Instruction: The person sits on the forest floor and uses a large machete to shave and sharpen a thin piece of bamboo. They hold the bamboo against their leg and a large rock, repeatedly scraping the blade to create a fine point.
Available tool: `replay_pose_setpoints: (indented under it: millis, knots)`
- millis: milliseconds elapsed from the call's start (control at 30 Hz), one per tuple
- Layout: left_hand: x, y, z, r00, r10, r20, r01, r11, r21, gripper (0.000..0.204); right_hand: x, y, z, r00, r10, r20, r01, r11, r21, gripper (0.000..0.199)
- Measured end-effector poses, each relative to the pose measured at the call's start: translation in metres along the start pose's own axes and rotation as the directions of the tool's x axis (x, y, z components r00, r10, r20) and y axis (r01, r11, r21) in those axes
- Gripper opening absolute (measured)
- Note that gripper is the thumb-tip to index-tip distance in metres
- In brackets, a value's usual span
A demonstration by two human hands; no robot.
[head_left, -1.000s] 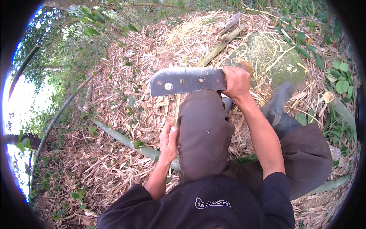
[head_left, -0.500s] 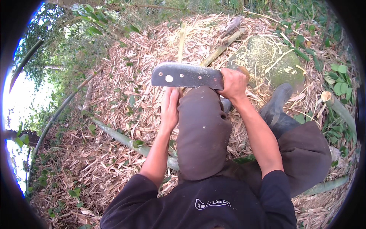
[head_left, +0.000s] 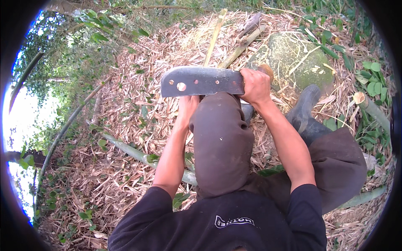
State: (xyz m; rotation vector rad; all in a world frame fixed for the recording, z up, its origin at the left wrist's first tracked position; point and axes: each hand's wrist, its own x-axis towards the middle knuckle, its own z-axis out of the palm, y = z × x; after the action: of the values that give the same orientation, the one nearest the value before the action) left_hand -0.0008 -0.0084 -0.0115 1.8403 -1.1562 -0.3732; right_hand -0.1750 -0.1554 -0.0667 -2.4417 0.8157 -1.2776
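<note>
My right hand (head_left: 254,86) is closed around the handle of a broad machete (head_left: 204,78). Its dark blade has several round holes and lies crosswise just beyond my raised knee, pointing left. A wooden handle end shows past my fist. Under the blade, to the left of the knee, is my left hand (head_left: 187,105); its fingers are hidden, so I cannot see what they hold. A long pale split bamboo strip (head_left: 215,37) sticks out from behind the blade's far edge and leans slightly right. Where its near end lies is hidden.
Dry bamboo shavings cover the ground. A mossy rock (head_left: 299,62) stands at the far right, with a short bamboo piece (head_left: 243,46) beside it. A green bamboo pole (head_left: 134,153) lies to the left, and a cut pole (head_left: 370,109) at the right. My boot (head_left: 305,111) rests near the rock.
The machete has shifted slightly left. The bamboo strip extends farther out and tilts more to the right. My left fingers have slipped out of sight beneath the blade.
</note>
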Motion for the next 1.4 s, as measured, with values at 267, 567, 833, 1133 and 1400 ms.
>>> replay_pose_setpoints:
  millis: [267,567,833,1133,1400]
  knots:
    - [-0.148,-0.062,-0.036,0.986,0.019,0.165,-0.005,0.996,-0.084,0.039,-0.004,-0.002,-0.007,0.999,0.035,0.017,-0.035,0.999,-0.034,0.046]
    - [-0.055,-0.032,-0.009,0.974,0.193,0.116,-0.211,0.961,0.18,0.034,-0.005,-0.003,0.004,1.0,0.013,0.028,-0.013,1.0,0.001,0.045]
    - [0.002,-0.026,-0.002,0.855,0.504,0.121,-0.497,0.731,0.468,0.038,0.0,-0.001,-0.002,0.999,-0.007,-0.044,0.006,1.0,-0.015,0.051]
    - [-0.142,-0.046,-0.051,0.969,-0.053,0.241,0.034,0.996,0.082,0.045,-0.008,0.0,0.0,0.998,0.058,0.025,-0.058,0.998,0.001,0.048]
    - [-0.024,-0.004,-0.004,0.99,-0.049,0.133,0.05,0.999,-0.005,0.047,-0.004,-0.005,-0.001,0.998,0.033,0.056,-0.032,0.999,-0.015,0.046]
